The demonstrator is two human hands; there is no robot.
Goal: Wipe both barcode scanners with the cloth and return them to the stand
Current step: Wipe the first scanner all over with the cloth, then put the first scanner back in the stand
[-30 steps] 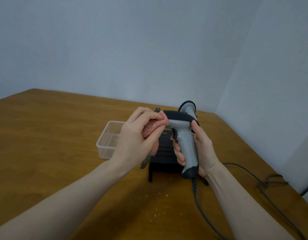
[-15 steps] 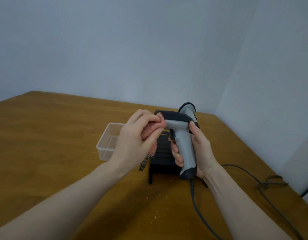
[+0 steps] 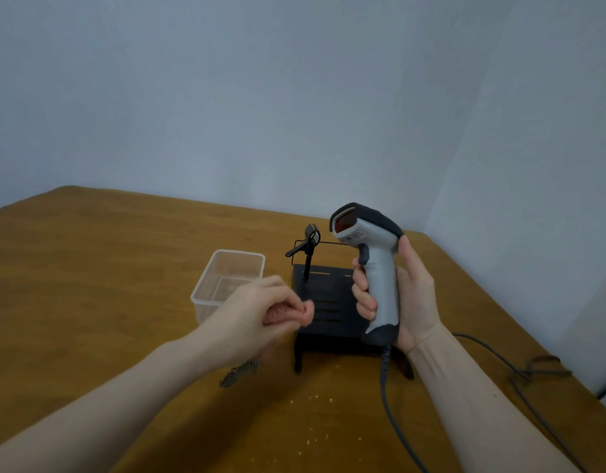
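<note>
the scanner [image 3: 370, 264] stands upright over the black stand [image 3: 329, 302], its handle gripped by the right hand [image 3: 410, 295]. the left hand [image 3: 260, 312], just beside the stand, pinches the bunched cloth [image 3: 294, 310]. best to steady the handle and draw the cloth across the window and head.

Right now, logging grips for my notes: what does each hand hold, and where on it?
The right hand grips the barcode scanner round its grey handle. The left hand holds the bunched pink cloth in its fingers.

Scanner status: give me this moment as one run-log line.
scanner: upright in right hand, off stand | cloth: bunched in left hand, clear of scanner | cable: trailing to table
</note>
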